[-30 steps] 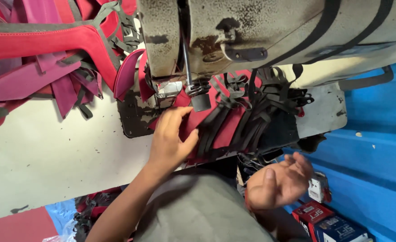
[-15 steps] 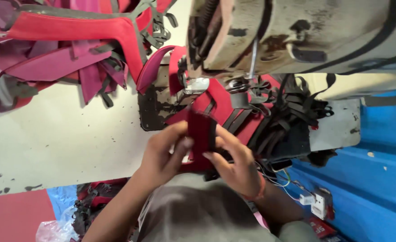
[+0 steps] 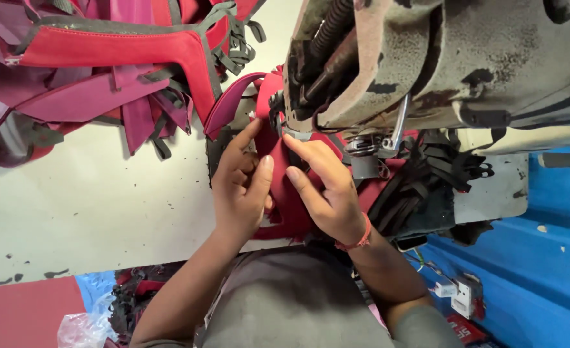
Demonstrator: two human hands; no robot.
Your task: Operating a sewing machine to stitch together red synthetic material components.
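Since half a second ago both hands have slid the red padded strap piece (image 3: 284, 193) forward, away from the person's body and up under the head of the sewing machine (image 3: 427, 58); a second ago the right hand was still off the work, open and low at the right.

The left hand (image 3: 240, 187) lies on the left side of the red piece, forefinger stretched toward the needle area, thumb pressed down on the fabric, the other fingers curled loosely over its edge. The right hand (image 3: 327, 190) holds the right side, forefinger pointing at the presser foot (image 3: 362, 147), thumb and remaining fingers pinching the fabric lightly rather than closed in a fist. A red thread bracelet (image 3: 356, 241) circles the right wrist.

The red piece rests on the machine's bed at the near edge of the white worktable (image 3: 104, 212), between the two hands. A tangle of black webbing straps (image 3: 427, 174) trails off to its right. A heap of red and magenta bag panels (image 3: 104, 71) lies at the table's far left corner, well apart from the hands.
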